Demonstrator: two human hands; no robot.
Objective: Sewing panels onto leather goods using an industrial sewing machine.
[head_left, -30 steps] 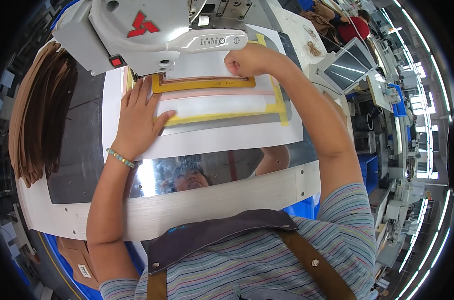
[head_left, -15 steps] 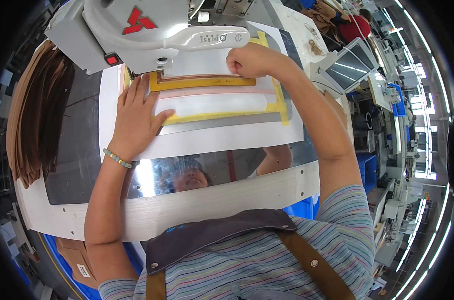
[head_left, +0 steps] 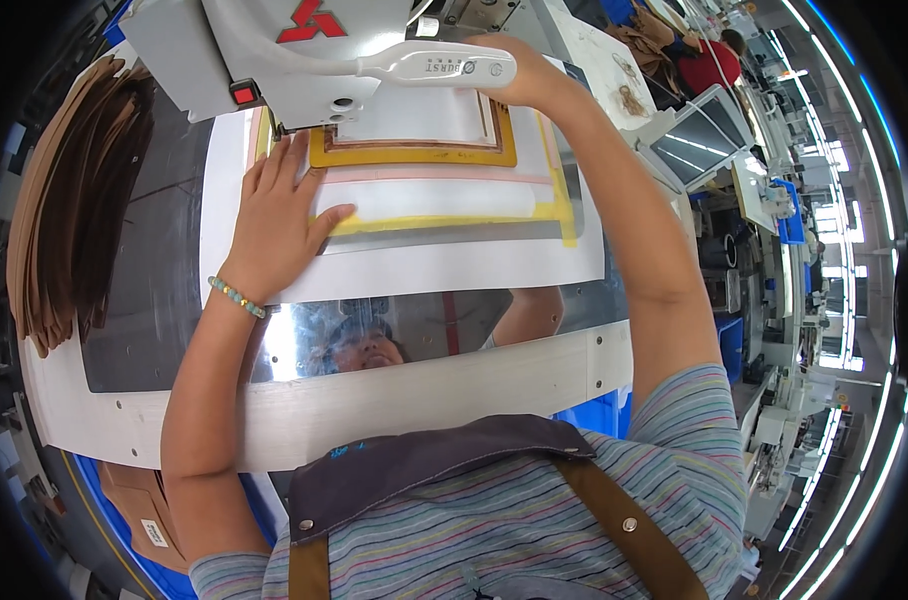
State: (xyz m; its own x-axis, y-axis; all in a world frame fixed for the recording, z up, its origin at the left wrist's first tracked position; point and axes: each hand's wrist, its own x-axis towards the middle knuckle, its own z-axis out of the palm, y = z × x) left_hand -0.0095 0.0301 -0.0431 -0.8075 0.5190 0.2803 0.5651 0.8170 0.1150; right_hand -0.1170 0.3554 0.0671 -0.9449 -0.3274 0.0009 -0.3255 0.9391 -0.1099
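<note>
My left hand (head_left: pixel 279 220) lies open, fingers spread over the left side of a yellow-taped sheet (head_left: pixel 424 200) under the white machine head (head_left: pixel 214 60). Beside it is a yellow rectangular frame (head_left: pixel 414 158) with a brown inner border. My right hand (head_left: pixel 529 75) reaches to the far right of the frame; its fingers are hidden behind the white rounded machine arm (head_left: pixel 404 62). White paper (head_left: pixel 394 270) lies beneath, on a dark, partly mirrored metal plate (head_left: pixel 134 340).
A pile of brown pieces (head_left: pixel 59 210) lies at the left. A tablet screen (head_left: pixel 689 145) stands at the right, near some loose thread (head_left: pixel 634 95). Another person in red (head_left: pixel 709 65) works beyond. A blue bin (head_left: pixel 114 500) holding brown material sits below the table's edge.
My right hand has moved away from me and behind the machine arm, uncovering the frame's right end. My left hand stays spread and appears slightly higher in the view, along with the table.
</note>
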